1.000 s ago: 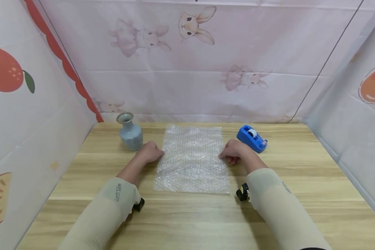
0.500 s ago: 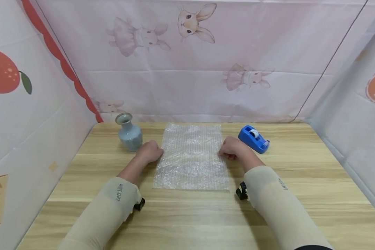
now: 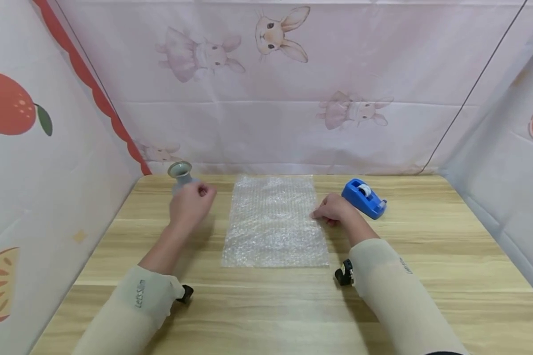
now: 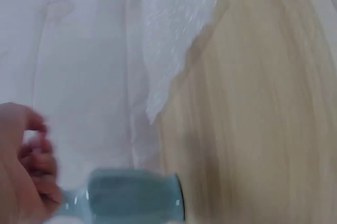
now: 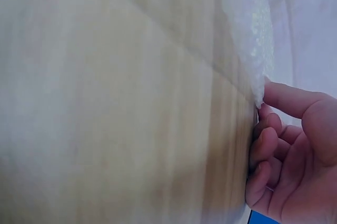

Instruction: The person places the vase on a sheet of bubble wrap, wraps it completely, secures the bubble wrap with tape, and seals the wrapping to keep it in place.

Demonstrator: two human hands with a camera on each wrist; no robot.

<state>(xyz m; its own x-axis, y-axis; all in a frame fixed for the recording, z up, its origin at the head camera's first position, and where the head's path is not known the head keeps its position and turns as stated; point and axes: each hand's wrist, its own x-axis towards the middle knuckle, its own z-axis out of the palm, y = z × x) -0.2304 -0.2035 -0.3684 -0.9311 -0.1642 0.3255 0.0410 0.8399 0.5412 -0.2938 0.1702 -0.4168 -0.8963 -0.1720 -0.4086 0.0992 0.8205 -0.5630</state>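
Observation:
A clear sheet of bubble wrap [image 3: 275,224] lies flat on the wooden table. At its right edge my right hand [image 3: 336,208] pinches the sheet; the right wrist view has the thumb on top of the edge and the other fingers curled beneath. My left hand [image 3: 190,204] is off the sheet and raised in front of a pale blue-green vase [image 3: 179,170], hiding most of its body. In the left wrist view the loosely curled fingers [image 4: 42,166] hold nothing, and the upright vase [image 4: 131,195] appears sideways. Whether that hand touches the vase, I cannot tell.
A blue tape dispenser [image 3: 364,198] with a roll of tape stands just beyond my right hand. Printed cloth walls enclose the table [image 3: 266,310] at the back, left and right.
My left hand has let go of the bubble wrap's left edge and moved left and up to the vase. My right hand stays at the right edge.

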